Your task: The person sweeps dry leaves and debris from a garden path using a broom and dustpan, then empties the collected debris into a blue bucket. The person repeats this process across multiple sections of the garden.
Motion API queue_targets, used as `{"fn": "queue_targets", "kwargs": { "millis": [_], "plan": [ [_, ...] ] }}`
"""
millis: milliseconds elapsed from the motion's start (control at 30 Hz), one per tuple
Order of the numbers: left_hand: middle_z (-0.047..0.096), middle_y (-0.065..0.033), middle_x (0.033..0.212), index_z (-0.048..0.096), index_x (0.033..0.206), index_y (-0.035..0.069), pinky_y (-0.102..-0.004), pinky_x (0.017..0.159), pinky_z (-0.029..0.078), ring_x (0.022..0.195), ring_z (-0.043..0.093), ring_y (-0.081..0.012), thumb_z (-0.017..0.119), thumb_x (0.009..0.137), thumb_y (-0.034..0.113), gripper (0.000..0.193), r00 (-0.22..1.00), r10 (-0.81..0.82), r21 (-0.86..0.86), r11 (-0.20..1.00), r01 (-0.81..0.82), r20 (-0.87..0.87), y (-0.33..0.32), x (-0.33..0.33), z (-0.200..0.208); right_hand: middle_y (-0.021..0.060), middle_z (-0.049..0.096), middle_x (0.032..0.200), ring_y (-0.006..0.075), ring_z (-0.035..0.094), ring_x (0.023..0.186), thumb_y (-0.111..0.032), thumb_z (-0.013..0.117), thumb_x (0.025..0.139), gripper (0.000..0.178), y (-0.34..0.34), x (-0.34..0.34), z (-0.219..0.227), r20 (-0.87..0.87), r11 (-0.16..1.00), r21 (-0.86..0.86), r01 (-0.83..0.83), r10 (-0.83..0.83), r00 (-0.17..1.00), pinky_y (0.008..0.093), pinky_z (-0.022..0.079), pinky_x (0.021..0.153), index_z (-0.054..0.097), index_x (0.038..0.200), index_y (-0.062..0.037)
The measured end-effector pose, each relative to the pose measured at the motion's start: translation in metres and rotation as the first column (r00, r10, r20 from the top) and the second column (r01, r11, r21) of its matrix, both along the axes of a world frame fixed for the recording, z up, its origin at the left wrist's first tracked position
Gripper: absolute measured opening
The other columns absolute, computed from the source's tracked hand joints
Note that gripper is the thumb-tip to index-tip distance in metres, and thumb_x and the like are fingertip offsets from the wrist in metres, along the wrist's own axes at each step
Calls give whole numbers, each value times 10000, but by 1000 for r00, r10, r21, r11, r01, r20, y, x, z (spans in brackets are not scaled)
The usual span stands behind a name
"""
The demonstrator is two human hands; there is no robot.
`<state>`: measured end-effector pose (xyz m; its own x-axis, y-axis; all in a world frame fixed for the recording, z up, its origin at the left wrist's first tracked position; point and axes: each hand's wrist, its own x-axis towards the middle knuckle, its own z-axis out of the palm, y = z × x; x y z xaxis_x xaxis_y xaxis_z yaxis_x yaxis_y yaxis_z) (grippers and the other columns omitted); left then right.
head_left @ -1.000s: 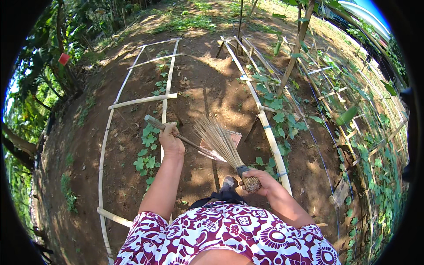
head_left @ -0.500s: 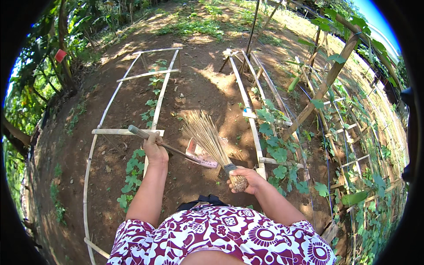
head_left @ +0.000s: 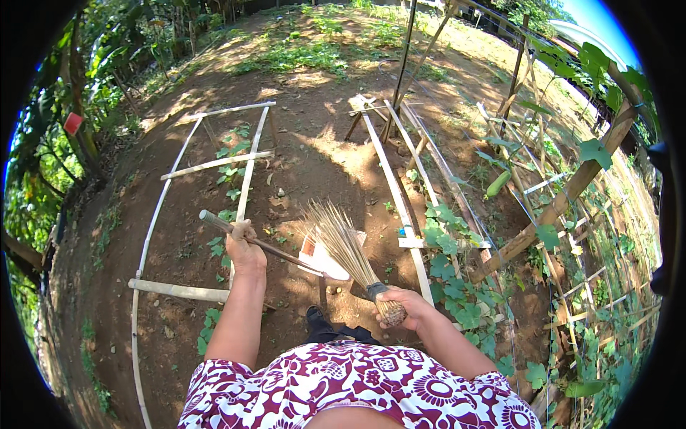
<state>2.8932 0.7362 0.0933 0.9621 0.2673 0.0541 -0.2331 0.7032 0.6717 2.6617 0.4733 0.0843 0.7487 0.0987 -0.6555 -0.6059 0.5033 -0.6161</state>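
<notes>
My left hand (head_left: 245, 243) is closed round the upper part of a long stick handle, thicker and greyish at its top end. It slants down to a pale, reddish-edged pan, so the whole looks like a long-handled dustpan (head_left: 344, 265). My right hand (head_left: 404, 309) grips a stick broom (head_left: 344, 247) by its dark-bound butt, the thin bristles fanning up and away to the left. These bristles overlap part of the pan, and I cannot tell whether they touch it. Both tools are held above brown soil in front of my body.
A low bamboo frame (head_left: 241, 187) with vines stands on the left, another frame (head_left: 389, 168) on the right. Leaning wooden posts (head_left: 554, 211) and a lattice with leafy vines fill the right side. A green gourd (head_left: 498, 184) hangs there. A dark shoe (head_left: 314, 315) shows below.
The near parts of both frames have come closer and lower in view, and a shoe now shows. Both hands keep their hold on the broom and dustpan.
</notes>
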Motion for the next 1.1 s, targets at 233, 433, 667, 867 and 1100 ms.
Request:
{"fn": "queue_targets", "kwargs": {
  "millis": [233, 433, 667, 867, 1100],
  "plan": [
    [382, 15, 568, 429, 648, 96, -243, 524, 298, 519, 372, -98, 550, 716, -33, 189, 987, -160, 17, 987, 160, 10, -69, 177, 19, 74, 553, 907, 217, 626, 744, -159, 614, 788, 399, -32, 159, 18, 46, 992, 43, 122, -123, 991, 392, 537, 574, 470, 1152, -76],
    [382, 14, 569, 423, 647, 107, -241, 539, 302, 521, 368, -112, 584, 711, -10, 209, 977, -204, -66, 977, 201, -56, -116, 293, 31, 95, 541, 896, 226, 622, 714, -157, 609, 788, 400, -60, 265, 15, 100, 985, 19, 172, -173, 980, 390, 545, 521, 439, 1135, -57],
    [386, 23, 581, 429, 628, 122, -235, 529, 314, 518, 372, -107, 611, 721, 50, 216, 974, -228, -28, 973, 227, -8, -169, 454, 4, 136, 588, 816, 217, 621, 663, -146, 627, 780, 408, -125, 424, -13, 43, 992, 94, 89, -94, 995, 376, 542, 517, 450, 1141, -74],
    [380, 18, 567, 424, 607, 115, -237, 516, 285, 522, 353, -96, 601, 657, 10, 212, 986, -136, -29, 991, 134, -93, -215, 590, 4, 105, 581, 776, 210, 615, 638, -156, 628, 780, 323, -184, 593, 8, -24, 1000, -29, 7, -7, 1000, 385, 540, 521, 482, 1053, -64],
    [404, 18, 572, 436, 611, 119, -240, 563, 314, 545, 387, -104, 610, 691, 31, 210, 989, -115, -65, 992, 109, -90, -237, 764, 3, 99, 576, 747, 216, 611, 602, -170, 638, 772, 256, -217, 808, 23, -3, 998, -7, -61, 61, 998, 373, 540, 486, 484, 939, -53]
  ]
}}
